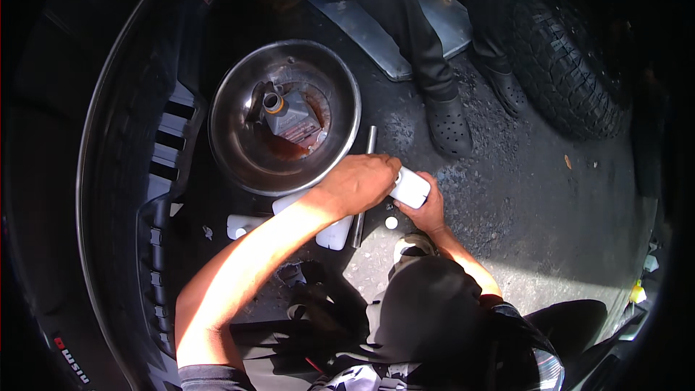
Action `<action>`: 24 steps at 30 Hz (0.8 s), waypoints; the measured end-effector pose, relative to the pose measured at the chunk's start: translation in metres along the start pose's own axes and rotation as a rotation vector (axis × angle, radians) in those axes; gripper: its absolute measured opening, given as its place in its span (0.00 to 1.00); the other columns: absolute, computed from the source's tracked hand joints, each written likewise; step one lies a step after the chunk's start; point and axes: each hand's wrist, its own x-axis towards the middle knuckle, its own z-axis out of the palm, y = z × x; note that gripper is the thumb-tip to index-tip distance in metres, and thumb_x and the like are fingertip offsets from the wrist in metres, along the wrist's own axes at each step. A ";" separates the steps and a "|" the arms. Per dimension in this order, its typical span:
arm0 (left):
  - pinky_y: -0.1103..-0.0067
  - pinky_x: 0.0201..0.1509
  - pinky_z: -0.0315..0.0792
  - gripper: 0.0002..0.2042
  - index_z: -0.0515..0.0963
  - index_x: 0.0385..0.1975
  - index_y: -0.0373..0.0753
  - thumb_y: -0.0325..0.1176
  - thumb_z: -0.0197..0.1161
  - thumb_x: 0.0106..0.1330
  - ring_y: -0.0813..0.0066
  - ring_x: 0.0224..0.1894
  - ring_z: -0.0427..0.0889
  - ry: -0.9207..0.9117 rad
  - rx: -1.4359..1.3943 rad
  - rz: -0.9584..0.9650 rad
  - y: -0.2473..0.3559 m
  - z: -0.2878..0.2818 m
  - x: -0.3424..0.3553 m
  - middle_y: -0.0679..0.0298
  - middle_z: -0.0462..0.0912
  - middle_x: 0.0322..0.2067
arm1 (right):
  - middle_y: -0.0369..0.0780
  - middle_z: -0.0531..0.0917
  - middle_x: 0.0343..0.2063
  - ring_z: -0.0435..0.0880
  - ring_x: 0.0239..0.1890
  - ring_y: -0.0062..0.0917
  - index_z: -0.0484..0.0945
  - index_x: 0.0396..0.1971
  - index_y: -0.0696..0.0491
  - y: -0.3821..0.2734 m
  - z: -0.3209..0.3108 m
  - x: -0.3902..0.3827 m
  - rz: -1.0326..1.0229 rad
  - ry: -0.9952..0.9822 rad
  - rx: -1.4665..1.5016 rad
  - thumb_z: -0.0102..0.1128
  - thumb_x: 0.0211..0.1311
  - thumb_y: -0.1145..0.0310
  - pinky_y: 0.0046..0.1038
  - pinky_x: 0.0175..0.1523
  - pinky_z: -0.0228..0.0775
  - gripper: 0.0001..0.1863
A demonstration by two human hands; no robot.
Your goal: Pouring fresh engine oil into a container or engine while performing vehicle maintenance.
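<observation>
My right hand (pixel 428 210) is wrapped around a white plastic bottle (pixel 411 189) in front of me. My left hand (pixel 362 179) reaches across and closes over the bottle's left end, hiding that end and whatever the fingertips pinch. Below my left wrist, more white bottles (pixel 334 234) lie on the ground, partly covered by my forearm. A small white disc, like a bottle cap (pixel 392 223), rests below the held bottle. Beyond my left hand is a round metal basin (pixel 347 94) with reddish-brown fluid and a grey plastic bottle (pixel 293 117) tilted inside, its orange-ringed mouth uncapped.
A metal pipe (pixel 357 227) lies on the ground beneath my left hand. Another person stands ahead in dark clogs (pixel 449 127), near a flat metal sheet (pixel 362 32). A large knobby tyre (pixel 572 65) is at the far right. Dark vehicle bodywork (pixel 123 137) curves along the left.
</observation>
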 end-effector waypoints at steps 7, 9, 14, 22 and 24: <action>0.78 0.39 0.76 0.09 0.74 0.34 0.38 0.37 0.62 0.70 0.79 0.35 0.80 0.052 -0.731 -0.452 -0.028 0.006 -0.010 0.66 0.81 0.30 | 0.45 0.80 0.50 0.82 0.53 0.36 0.70 0.56 0.55 -0.002 -0.002 0.004 -0.016 -0.009 -0.006 0.83 0.39 0.67 0.35 0.57 0.74 0.41; 0.78 0.40 0.76 0.09 0.74 0.34 0.37 0.36 0.63 0.70 0.79 0.37 0.81 0.046 -0.783 -0.460 -0.031 0.003 -0.011 0.65 0.81 0.31 | 0.45 0.80 0.50 0.82 0.53 0.37 0.70 0.56 0.55 -0.002 -0.001 0.003 -0.021 -0.002 -0.039 0.83 0.38 0.68 0.35 0.58 0.74 0.41; 0.72 0.39 0.75 0.07 0.78 0.36 0.34 0.30 0.65 0.63 0.70 0.33 0.83 0.091 -0.669 -0.305 -0.012 -0.001 -0.012 0.58 0.81 0.26 | 0.45 0.80 0.50 0.82 0.53 0.37 0.70 0.56 0.55 -0.004 -0.003 0.001 -0.020 0.017 -0.028 0.83 0.37 0.67 0.35 0.58 0.74 0.42; 0.66 0.47 0.78 0.11 0.80 0.40 0.38 0.31 0.67 0.57 0.59 0.44 0.83 0.057 0.035 0.081 -0.004 -0.003 -0.010 0.60 0.81 0.39 | 0.45 0.80 0.51 0.82 0.53 0.37 0.70 0.56 0.55 -0.001 -0.002 0.003 -0.023 0.007 0.005 0.83 0.37 0.67 0.35 0.58 0.74 0.42; 0.67 0.47 0.78 0.11 0.81 0.40 0.38 0.31 0.67 0.58 0.58 0.43 0.83 0.042 0.063 0.085 -0.003 -0.001 -0.009 0.60 0.81 0.39 | 0.45 0.80 0.51 0.82 0.53 0.37 0.70 0.56 0.55 0.000 -0.001 0.003 -0.022 0.001 0.021 0.83 0.37 0.67 0.35 0.58 0.74 0.42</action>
